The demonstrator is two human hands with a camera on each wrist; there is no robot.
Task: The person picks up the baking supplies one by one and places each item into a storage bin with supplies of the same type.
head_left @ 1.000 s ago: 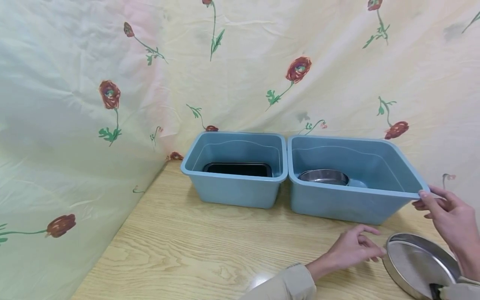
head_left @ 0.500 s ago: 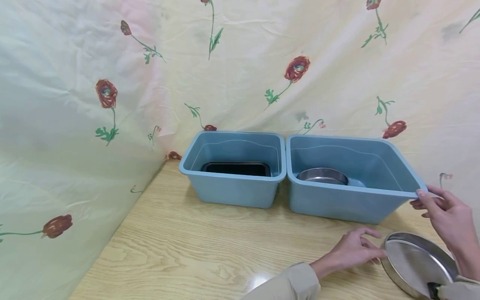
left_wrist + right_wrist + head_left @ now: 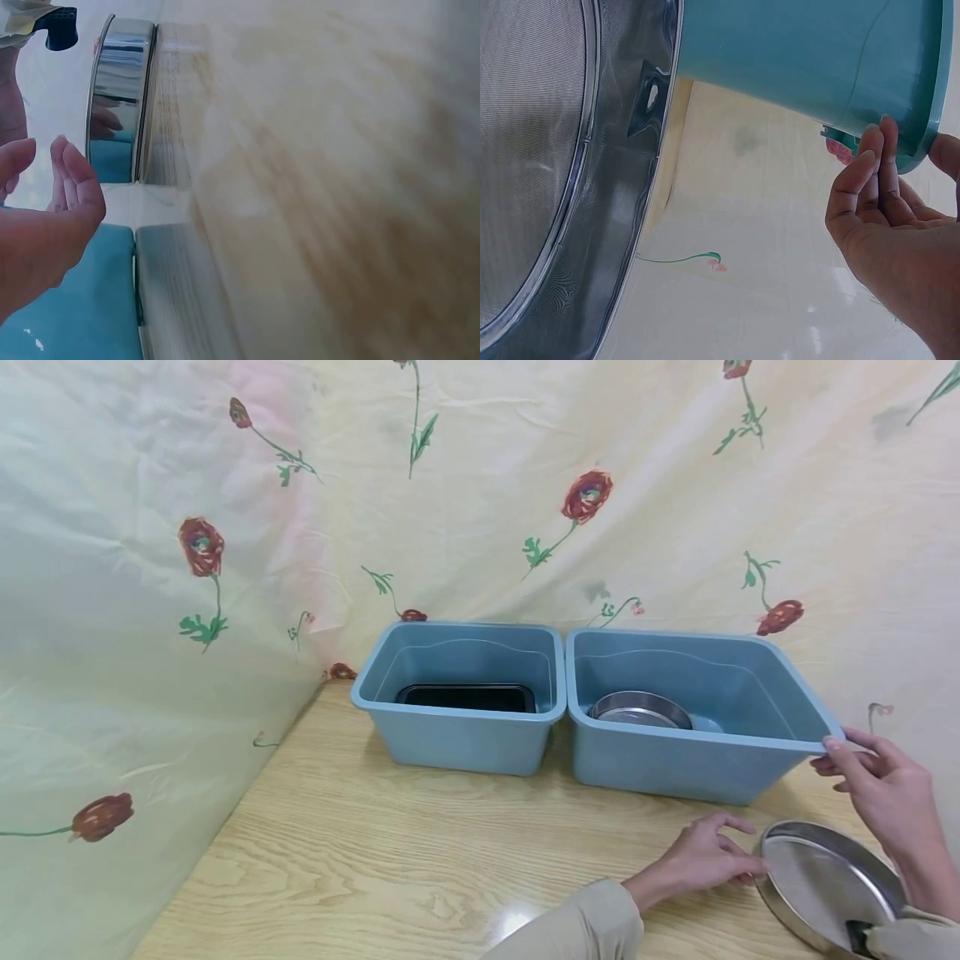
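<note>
My right hand [image 3: 892, 785] pinches the front right corner of the right blue bin [image 3: 667, 768], thumb on the rim and fingers beneath it. The right wrist view shows the same right hand [image 3: 900, 217] at the bin's edge [image 3: 802, 67]. My left hand [image 3: 701, 856] is loosely bent, its fingertips right at the near side of a round metal sieve [image 3: 817, 877]. That sieve [image 3: 525, 150] shows its fine mesh in the right wrist view. Part of it is hidden by my right forearm. In the left wrist view the left hand [image 3: 52, 225] has nothing between its fingers.
The left blue bin [image 3: 457, 739] stands beside the right one and holds a black rectangular pan [image 3: 472, 697]. A smaller round metal piece [image 3: 645, 706] lies inside the right bin. Floral cloth [image 3: 465, 527] hangs behind the wood-grain table [image 3: 375, 860].
The head view has turned slightly to the right, so everything sits a little further left. Both hands keep nearly the same place against the bin and the sieve.
</note>
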